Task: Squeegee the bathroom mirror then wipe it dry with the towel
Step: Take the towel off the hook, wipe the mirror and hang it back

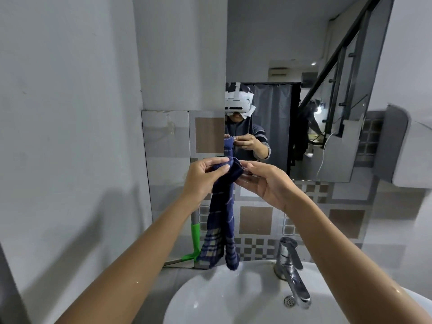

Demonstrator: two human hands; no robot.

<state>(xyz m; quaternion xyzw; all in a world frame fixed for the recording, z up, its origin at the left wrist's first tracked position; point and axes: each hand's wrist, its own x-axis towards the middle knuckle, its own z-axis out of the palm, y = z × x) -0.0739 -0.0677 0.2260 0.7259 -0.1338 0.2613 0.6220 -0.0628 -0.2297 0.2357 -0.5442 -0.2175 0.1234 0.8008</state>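
Observation:
A dark blue checked towel [221,213] hangs lengthwise in front of me, its lower end just above the sink's back rim. My left hand [203,177] pinches its top edge from the left. My right hand [261,181] grips the same top edge from the right. The mirror [292,66] is on the wall straight ahead, above and behind my hands, and shows the person and the towel reflected. The squeegee [195,235], with a green handle, leans against the tiled wall behind the towel at the left of the sink.
A white sink [210,298] lies below my forearms, with a chrome tap [291,270] at its right back. A grey wall stands close on the left. A white dispenser [406,146] juts out at the right of the mirror.

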